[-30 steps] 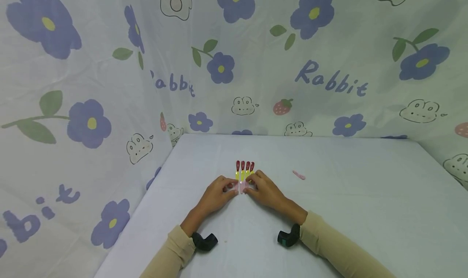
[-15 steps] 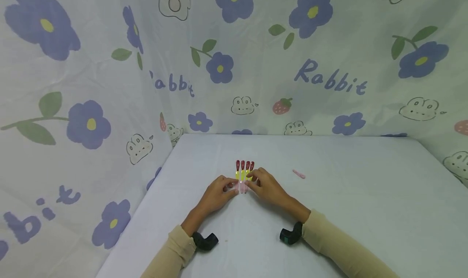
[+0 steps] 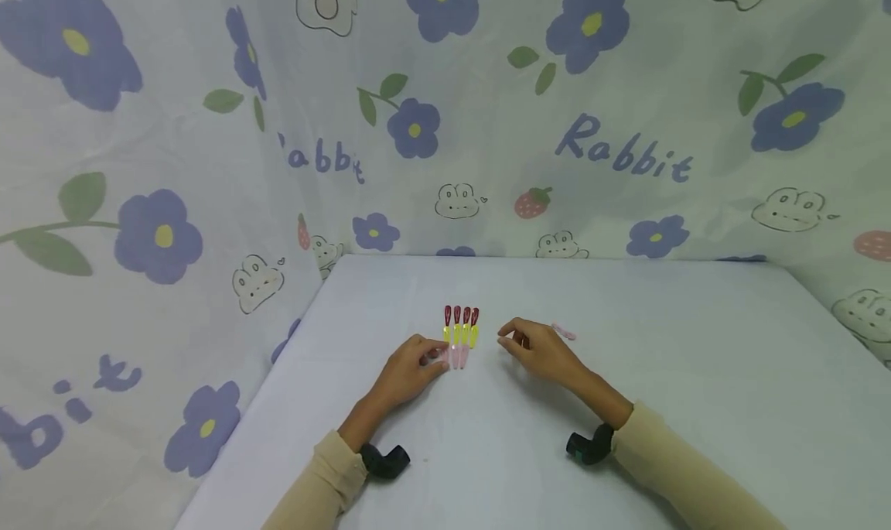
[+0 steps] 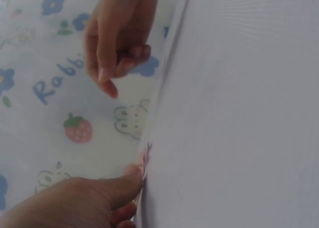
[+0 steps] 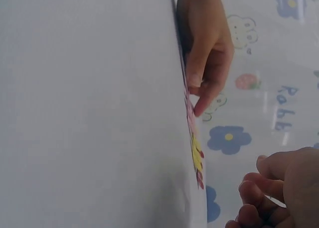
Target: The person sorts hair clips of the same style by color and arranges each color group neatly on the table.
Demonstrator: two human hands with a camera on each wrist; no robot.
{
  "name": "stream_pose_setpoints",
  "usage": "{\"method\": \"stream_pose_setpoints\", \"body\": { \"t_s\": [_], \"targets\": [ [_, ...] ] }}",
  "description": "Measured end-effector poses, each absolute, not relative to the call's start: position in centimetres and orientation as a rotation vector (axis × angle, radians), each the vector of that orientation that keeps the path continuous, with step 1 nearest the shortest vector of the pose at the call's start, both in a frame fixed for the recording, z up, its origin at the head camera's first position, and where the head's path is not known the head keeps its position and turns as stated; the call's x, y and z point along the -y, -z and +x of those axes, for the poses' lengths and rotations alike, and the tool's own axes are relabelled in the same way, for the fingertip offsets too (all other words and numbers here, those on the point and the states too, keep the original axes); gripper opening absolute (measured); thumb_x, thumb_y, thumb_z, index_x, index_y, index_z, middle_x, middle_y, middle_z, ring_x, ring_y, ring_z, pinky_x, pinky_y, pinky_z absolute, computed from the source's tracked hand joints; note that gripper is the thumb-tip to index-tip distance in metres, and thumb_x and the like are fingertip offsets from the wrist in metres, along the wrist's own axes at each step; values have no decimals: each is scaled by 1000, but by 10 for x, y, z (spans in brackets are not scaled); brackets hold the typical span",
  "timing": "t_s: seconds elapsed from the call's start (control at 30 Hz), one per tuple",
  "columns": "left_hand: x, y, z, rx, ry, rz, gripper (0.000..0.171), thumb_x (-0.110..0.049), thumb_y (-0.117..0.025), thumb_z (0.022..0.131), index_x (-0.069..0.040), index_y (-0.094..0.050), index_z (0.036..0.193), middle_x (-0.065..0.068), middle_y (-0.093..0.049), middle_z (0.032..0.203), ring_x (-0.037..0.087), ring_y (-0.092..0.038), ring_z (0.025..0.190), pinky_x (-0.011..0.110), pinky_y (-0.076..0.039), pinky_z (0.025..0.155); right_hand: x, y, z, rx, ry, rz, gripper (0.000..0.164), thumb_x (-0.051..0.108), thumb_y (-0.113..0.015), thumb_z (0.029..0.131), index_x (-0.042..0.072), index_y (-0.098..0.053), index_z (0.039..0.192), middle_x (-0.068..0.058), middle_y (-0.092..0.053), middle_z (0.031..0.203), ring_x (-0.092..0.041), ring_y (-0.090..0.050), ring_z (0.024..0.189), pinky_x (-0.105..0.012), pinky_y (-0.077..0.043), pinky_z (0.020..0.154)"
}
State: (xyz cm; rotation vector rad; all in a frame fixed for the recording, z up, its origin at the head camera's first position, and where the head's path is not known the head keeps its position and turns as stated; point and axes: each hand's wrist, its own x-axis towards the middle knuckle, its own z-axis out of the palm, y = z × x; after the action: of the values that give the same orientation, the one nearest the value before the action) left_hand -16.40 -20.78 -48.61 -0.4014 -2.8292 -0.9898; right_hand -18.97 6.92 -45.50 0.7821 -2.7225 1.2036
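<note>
Slim snap hair clips lie in close rows on the white table: red clips (image 3: 457, 314) at the back, yellow clips (image 3: 465, 333) in the middle, pink clips (image 3: 464, 356) in front. My left hand (image 3: 407, 371) is at the left end of the pink row, thumb and index finger pinching a pink clip near its two ends; those fingers partly hide it. To the right of the rows my right hand (image 3: 539, 350) is raised over the table, fingers loosely bent and holding nothing. In the right wrist view the clips show edge-on beside the left hand (image 5: 207, 53).
A loose pink clip (image 3: 564, 332) lies just beyond the right hand, partly covered by it. The white table (image 3: 696, 344) reaches back to a hanging cloth (image 3: 487, 112) printed with flowers and rabbits. Each wrist wears a black camera mount.
My right hand has let go of the pink row and moved right, toward the loose pink clip. The pink clips it covered now show. The left hand has stayed in place.
</note>
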Motion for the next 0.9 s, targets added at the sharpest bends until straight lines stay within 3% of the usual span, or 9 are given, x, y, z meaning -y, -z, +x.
{"method": "stream_pose_setpoints", "body": {
  "t_s": [0.43, 0.9],
  "targets": [
    [209, 487, -165, 2829, 1015, -405, 33, -25, -75, 90, -17, -71, 123, -5, -62, 100, 8, -53, 86, 28, -46, 76, -129, 453, -200, 2704, -1097, 581, 16, 19, -65, 98, 8, -71, 109, 0, -61, 82, -14, -53, 72, -24, -45, 60],
    [209, 487, -164, 2819, 1018, -412, 34, -26, -75, 90, -17, -71, 123, -4, -62, 100, 9, -54, 87, 29, -47, 77, -169, 468, -208, 2751, -1066, 401, 17, 13, -62, 98, 2, -69, 109, -8, -64, 88, -19, -55, 76, -26, -45, 57]
  ]
}}
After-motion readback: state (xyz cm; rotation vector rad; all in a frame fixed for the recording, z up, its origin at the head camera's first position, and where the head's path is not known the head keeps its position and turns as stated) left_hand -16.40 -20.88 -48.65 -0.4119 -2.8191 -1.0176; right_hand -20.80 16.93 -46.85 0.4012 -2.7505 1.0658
